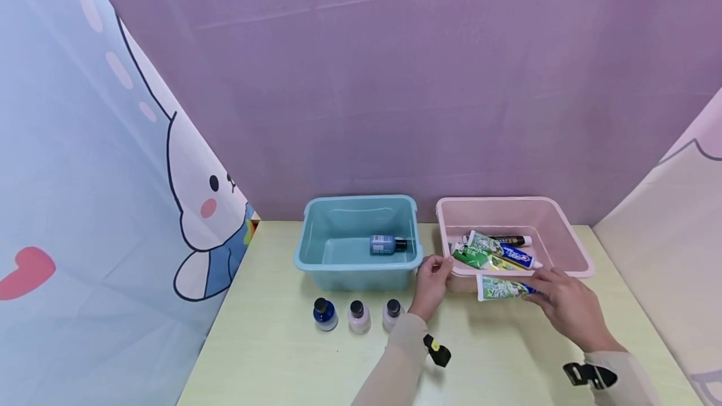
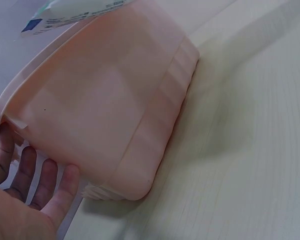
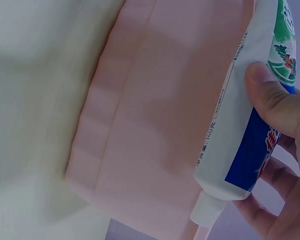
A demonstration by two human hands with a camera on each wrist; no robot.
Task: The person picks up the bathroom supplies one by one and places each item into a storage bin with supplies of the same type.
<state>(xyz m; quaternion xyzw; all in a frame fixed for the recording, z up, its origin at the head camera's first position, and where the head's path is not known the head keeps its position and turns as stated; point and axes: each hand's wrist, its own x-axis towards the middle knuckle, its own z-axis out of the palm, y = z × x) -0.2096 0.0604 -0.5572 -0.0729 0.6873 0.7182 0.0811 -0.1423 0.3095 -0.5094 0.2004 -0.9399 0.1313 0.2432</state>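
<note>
My right hand (image 1: 570,306) pinches a green, white and blue toothpaste tube (image 1: 499,287) at the front rim of the pink plastic bin (image 1: 510,205). In the right wrist view the tube's white cap (image 3: 208,210) points down the frame, and the thumb presses on the tube's side. My left hand (image 1: 432,284) grips the bin's front left corner, fingers (image 2: 46,182) curled under the rim in the left wrist view. Inside the bin lie several toothpaste tubes, among them a blue-ended one (image 1: 517,256), a green one (image 1: 470,255) and a black one (image 1: 512,240).
Left of the pink bin stands a blue bin (image 1: 333,266) holding a blue bottle (image 1: 383,244) on its side. Before it stand a dark blue bottle (image 1: 325,315) and two pale pink bottles (image 1: 359,318), all black-capped. A purple curtain (image 1: 395,93) hangs behind the table (image 1: 271,343).
</note>
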